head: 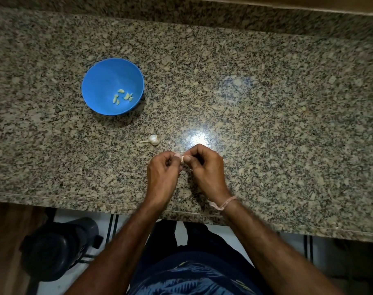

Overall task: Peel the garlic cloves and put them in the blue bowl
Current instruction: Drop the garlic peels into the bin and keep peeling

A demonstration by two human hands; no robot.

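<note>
A blue bowl (100, 81) stands on the granite counter at the left, with several peeled pale-green garlic cloves (123, 96) lying in it. A small white garlic bulb (153, 140) with a stem lies on the counter between the bowl and my hands. My left hand (163, 171) and my right hand (204, 167) meet near the counter's front, both pinching one small garlic clove (182, 159) between thumbs and fingertips. Most of that clove is hidden by my fingers.
The speckled granite counter (266, 103) stretches wide to the right, and a bright light glare sits just beyond my hands. Its front edge runs below my wrists. A dark object (58, 248) stands on the floor at lower left.
</note>
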